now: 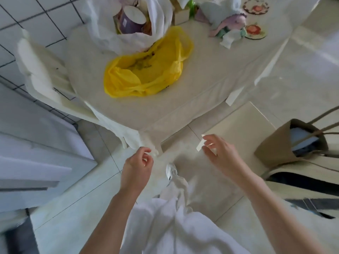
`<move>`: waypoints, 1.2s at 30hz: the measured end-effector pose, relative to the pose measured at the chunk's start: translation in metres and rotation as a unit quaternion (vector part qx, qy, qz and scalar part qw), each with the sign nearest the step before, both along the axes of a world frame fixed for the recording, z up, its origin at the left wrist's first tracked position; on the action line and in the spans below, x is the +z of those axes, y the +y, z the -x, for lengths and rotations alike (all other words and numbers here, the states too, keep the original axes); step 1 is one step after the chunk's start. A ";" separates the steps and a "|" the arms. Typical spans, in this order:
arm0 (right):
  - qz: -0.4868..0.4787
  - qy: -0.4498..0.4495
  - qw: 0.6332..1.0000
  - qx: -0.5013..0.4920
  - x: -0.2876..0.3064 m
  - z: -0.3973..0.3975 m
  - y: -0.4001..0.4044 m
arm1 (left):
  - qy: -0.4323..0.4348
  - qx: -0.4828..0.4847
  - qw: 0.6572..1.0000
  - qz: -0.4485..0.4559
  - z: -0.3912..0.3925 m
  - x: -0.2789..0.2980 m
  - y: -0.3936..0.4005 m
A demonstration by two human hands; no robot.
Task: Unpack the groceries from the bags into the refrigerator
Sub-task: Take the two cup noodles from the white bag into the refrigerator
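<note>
Fingers of both the left hand (pixel 136 166) and right hand (pixel 219 153) hang loosely curled, holding nothing; the white bag (pixel 128 24) on the surface (pixel 201 79) looks soft and limp, best gathered by its handles.

Round table under a pale cloth (pixel 183 85); on it a crumpled yellow plastic bag (pixel 145 70), lying flat, touching a white plastic bag (pixel 132 39) behind it, open, holding a purple cylindrical tub (pixel 132 18); two floral round coasters (pixel 255 31) at the far right; left hand (pixel 136 170) and right hand (pixel 220 154) raised over the tiled floor, fingers loosely curled, holding nothing; brown paper bag (pixel 271 145) on the floor at right.
</note>
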State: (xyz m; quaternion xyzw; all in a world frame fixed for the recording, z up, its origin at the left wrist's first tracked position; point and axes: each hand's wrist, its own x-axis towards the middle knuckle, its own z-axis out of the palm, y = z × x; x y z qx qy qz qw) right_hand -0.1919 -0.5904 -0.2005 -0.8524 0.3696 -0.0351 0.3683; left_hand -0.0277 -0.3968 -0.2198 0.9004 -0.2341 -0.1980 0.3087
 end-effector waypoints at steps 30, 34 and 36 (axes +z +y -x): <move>0.011 -0.002 0.976 0.217 -0.006 -0.336 -0.230 | -0.034 0.091 0.995 0.013 -0.286 -0.005 -0.239; 0.026 -0.001 0.969 0.247 -0.002 -0.388 -0.284 | -0.038 0.102 0.994 0.002 -0.328 0.005 -0.289; 0.041 -0.003 0.964 0.263 0.002 -0.414 -0.311 | -0.042 0.095 0.995 -0.002 -0.349 0.010 -0.314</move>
